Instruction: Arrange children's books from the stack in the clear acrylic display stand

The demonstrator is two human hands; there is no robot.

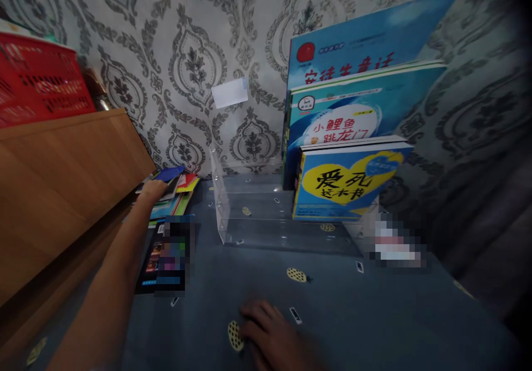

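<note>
My left hand reaches to a pile of books and booklets at the far left of the table. It touches the upper ones, beside a blue item on top; its fingertips are hidden. Low in the middle, my right hand lies on the dark patterned tablecloth, slightly blurred. Its fingers are loosely bent and apart, holding nothing. A clear acrylic stepped rack stands between the pile and the wall's right part. Books stand on its right side: a yellow-and-blue one in front, a teal one and a taller blue one behind.
A dark-covered book, partly pixelated, lies nearer me than the pile. Along the left runs a wooden panel with a red basket above it. Another pixelated item lies right of the rack. Patterned wallpaper covers the back wall.
</note>
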